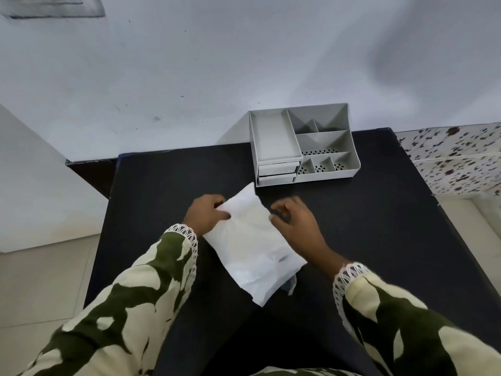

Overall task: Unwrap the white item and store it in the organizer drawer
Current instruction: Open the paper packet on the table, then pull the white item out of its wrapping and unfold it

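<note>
White wrapped item [252, 245] lay on bench [379, 213], just in front of organizer [303, 147]; drawers looked closed. Left hand [207, 213] pinched its far-left edge; right hand [294, 221] half-curled at right edge, holding nothing. Best: pin w/ left, peel wrap w/ right, slowly.

Single head-worn wide-angle view, looking forward and down over matte black tabletop [352, 226], close above it; pale wall [244, 63] beyond.

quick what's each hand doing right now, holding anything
Left hand: pinching the upper left edge of the white packet.
Right hand: fingers curled at the packet's right edge; grip cannot be told.
</note>
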